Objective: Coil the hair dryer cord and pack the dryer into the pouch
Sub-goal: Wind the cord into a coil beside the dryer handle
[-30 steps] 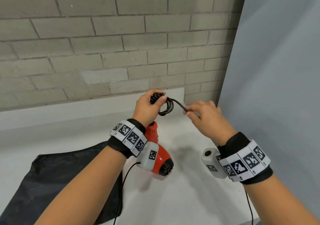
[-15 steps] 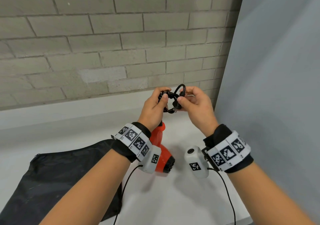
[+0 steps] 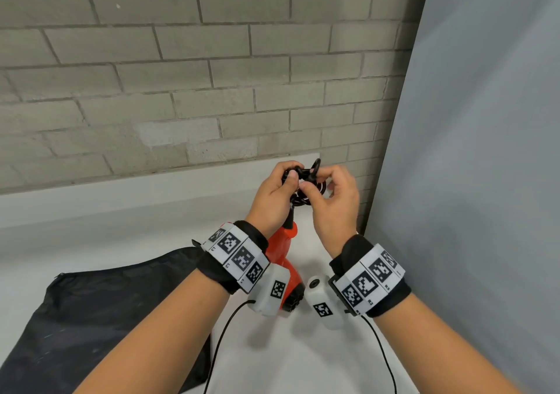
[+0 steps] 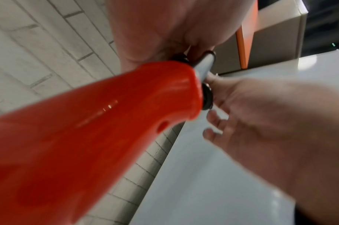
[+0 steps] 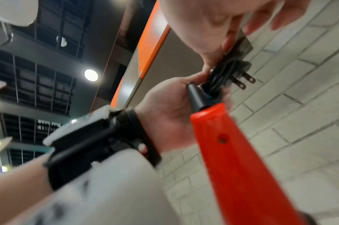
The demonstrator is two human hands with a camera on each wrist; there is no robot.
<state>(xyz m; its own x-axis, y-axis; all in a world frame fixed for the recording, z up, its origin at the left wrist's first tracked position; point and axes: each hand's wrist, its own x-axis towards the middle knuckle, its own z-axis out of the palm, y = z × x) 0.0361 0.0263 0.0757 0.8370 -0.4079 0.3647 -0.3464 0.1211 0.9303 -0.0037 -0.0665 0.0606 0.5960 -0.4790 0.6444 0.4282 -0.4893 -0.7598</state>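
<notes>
Near the centre of the head view we hold the glossy red plastic hair dryer (image 3: pixel 280 252) up above the white worktop (image 3: pixel 127 236), handle end uppermost and its dark barrel end hidden low behind the wrist cameras. Our left hand (image 3: pixel 271 201) has its grip clamped on the bundled black power cord (image 3: pixel 303 187) just above the handle, thumb pressed over the loops. Our right hand (image 3: pixel 331 202) meets it from the right, thumb and forefinger pinching the same coil at its top while the other fingers (image 3: pixel 339 178) stay loosely spread. One small loop of cord stands up between the two hands. In the right wrist view the black two-pronged plug (image 5: pixel 239 73) juts from the bundle toward the right of the frame, its flat blades bare, and the tapered black strain relief (image 5: pixel 196 97) runs down into the red handle. The left wrist view is mostly filled by the blurred red handle, with both hands closing around its tip. The flat black fabric drawstring pouch (image 3: pixel 100 327) lies on the worktop at the lower left of the head view, apart from the dryer. A grey brick wall (image 3: pixel 181 75) stands behind, and a plain grey panel (image 3: pixel 472 166) fills the right side.
</notes>
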